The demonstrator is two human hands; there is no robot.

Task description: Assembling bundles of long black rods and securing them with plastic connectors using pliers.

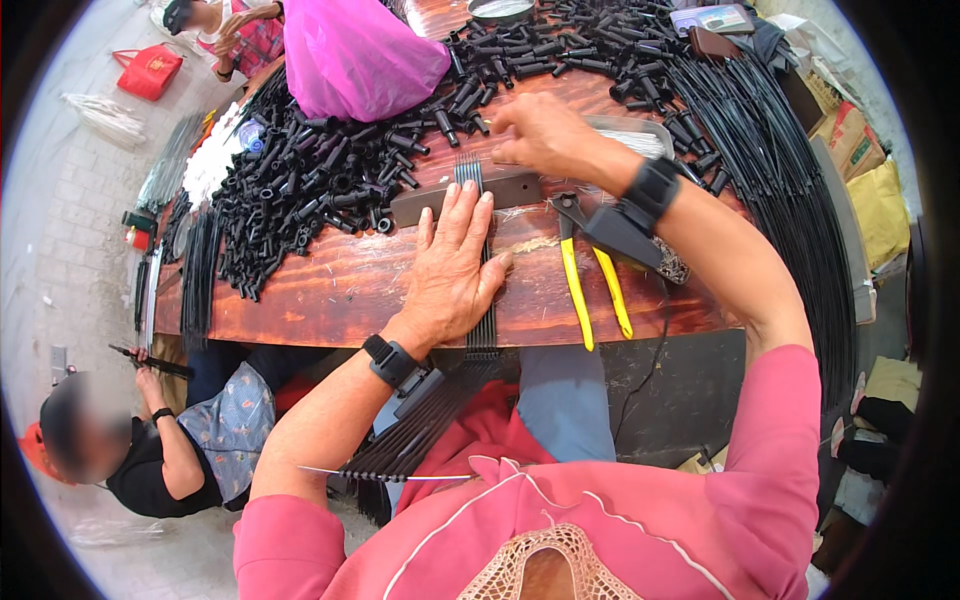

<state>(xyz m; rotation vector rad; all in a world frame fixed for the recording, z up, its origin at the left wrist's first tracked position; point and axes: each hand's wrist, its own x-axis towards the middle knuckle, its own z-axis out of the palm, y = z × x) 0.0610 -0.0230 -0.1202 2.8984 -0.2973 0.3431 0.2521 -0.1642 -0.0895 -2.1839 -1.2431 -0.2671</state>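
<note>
Pressing flat with extended fingers, the left hand (pixel 452 262) bears on a row of thin black rods (pixel 487 325) laid across a dark drilled bar (pixel 515 188) on the worktop (pixel 330 315). Rod tips project past the far side of the bar; the opposite ends run over the near edge and fan out above the lap. The right hand (pixel 560 140) is bent, fingers curled, near the tips and beside a clear tray (pixel 640 138) of thin pale pieces (whether it grips anything cannot be told).

Caution: uneven pressure from the left palm could let individual rods roll, cross or slip lengthwise, putting the tips out of line. A tug on the overhanging ends, caused by a shift of the lap, could drag the row off the bar. The yellow-handled pincers (pixel 575 285) lie close below the right wrist device (pixel 630 222); a low return sweep could knock them over the edge. Loose black tubes (pixel 290 190) crowd the bar's far side and could roll under the tips.
</note>
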